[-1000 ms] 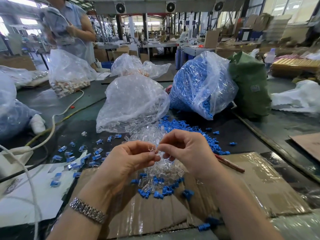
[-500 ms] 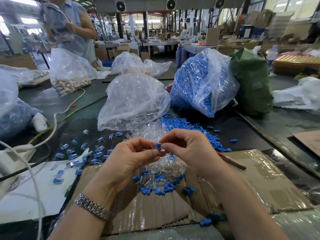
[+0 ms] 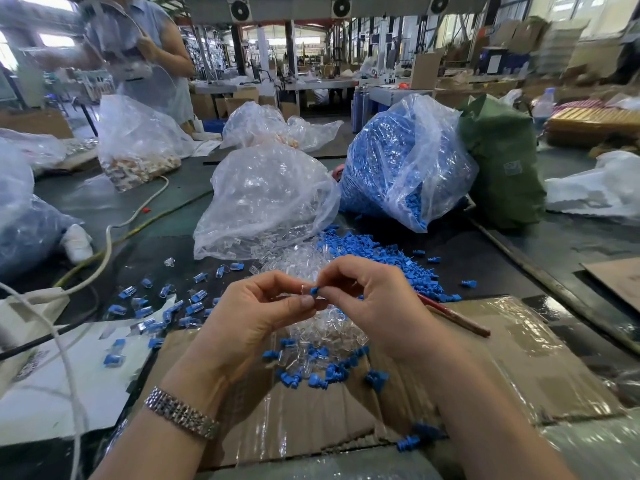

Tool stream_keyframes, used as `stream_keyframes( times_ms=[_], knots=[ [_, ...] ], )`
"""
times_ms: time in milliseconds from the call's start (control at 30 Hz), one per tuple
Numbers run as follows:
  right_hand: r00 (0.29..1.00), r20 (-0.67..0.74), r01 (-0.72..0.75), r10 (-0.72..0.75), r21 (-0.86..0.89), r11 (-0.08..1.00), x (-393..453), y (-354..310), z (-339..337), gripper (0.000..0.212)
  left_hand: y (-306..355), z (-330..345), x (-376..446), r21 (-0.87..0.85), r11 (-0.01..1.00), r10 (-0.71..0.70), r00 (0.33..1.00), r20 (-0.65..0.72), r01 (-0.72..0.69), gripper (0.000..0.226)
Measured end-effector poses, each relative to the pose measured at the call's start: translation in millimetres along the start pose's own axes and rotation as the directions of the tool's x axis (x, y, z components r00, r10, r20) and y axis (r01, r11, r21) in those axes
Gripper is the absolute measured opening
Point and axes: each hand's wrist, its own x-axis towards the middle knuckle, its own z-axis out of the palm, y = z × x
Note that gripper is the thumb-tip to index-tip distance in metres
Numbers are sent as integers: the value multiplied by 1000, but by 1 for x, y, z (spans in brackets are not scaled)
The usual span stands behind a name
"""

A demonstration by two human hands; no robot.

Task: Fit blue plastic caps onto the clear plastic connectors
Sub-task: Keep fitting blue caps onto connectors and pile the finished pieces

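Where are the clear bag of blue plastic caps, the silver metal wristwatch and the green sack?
clear bag of blue plastic caps (image 3: 391, 168), head view, bag's side.
silver metal wristwatch (image 3: 181, 413), head view, band.
green sack (image 3: 498, 161), head view, front.

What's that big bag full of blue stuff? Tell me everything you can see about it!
The big bag of blue caps is thin, crinkly, see-through plastic, shiny where light hits it, packed with small blue plastic pieces. It slumps on the dark table, behind the hands, right of a bag of clear connectors and pressed against a green sack. Its mouth gapes low at the front, and blue caps lie spilled on the table before it. No hand touches it.
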Motion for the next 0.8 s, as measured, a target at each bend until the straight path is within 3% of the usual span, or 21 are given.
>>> stream_keyframes(
  times_ms=[233, 333, 367, 433, 467, 533, 600, 800],
  knots=[
    [998, 23, -59, 59, 5, 998, 0, -2, -3, 14, -2, -1, 2, -7, 1000, -17, 1000, 0, 17, 18],
    [979, -103, -193, 175, -211, 958, 2, 6, -15, 21, -1, -2, 3, -94, 994, -49, 999, -23, 47, 17],
    [952, -174, -299, 250, -371, 879, 2, 11, -21, 30, 0, -2, 4, -136, 989, -60, 997, -44, 54, 18],
    [839, -282, -531, 465, -606, 592, 0, 19, -31, 56, -1, -4, 5, -204, 977, -71, 995, -68, 56, 23],
    [772, -304, -599, 558, -644, 476, -2, 22, -34, 67, -1, -4, 5, -220, 974, -72, 995, -71, 55, 26],
    [700, -287, -639, 655, -662, 393, -4, 28, -37, 69, -1, -6, 6, -229, 972, -70, 995, -74, 51, 30],
    [716, -260, -611, 647, -681, 403, -4, 30, -38, 48, -2, -9, 6, -240, 970, -67, 994, -81, 46, 33],
    [809, -275, -559, 519, -633, 536, -1, 22, -37, 31, -6, -14, 9, -241, 970, -47, 992, -117, 17, 20]
  ],
)
